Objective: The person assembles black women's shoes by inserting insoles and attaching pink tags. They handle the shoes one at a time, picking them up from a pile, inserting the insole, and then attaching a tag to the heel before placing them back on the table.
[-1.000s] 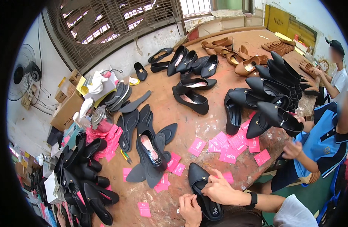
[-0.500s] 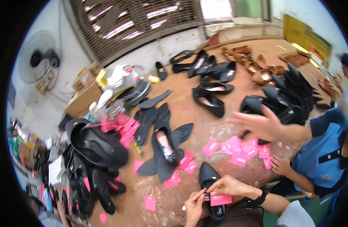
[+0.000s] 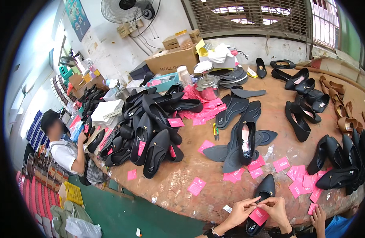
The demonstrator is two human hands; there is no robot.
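Observation:
At the table's near edge lies a black flat shoe, toe pointing away from me. My left hand and my right hand meet over its opening. Both pinch a pink card that rests on the shoe's heel end. More pink cards lie scattered on the brown table just right of the shoe. A second black shoe sits on dark insoles beyond it.
A heap of black shoes fills the table's left. Rows of black shoes and tan shoes line the right. A seated person works at the far left. Another person's hand rests at the lower right. Boxes and a metal pot stand at the back.
The view has swung left, bringing the shoe heap and the seated person into sight. My hands stay on the pink card at the black shoe. The neighbour's reaching arm has withdrawn.

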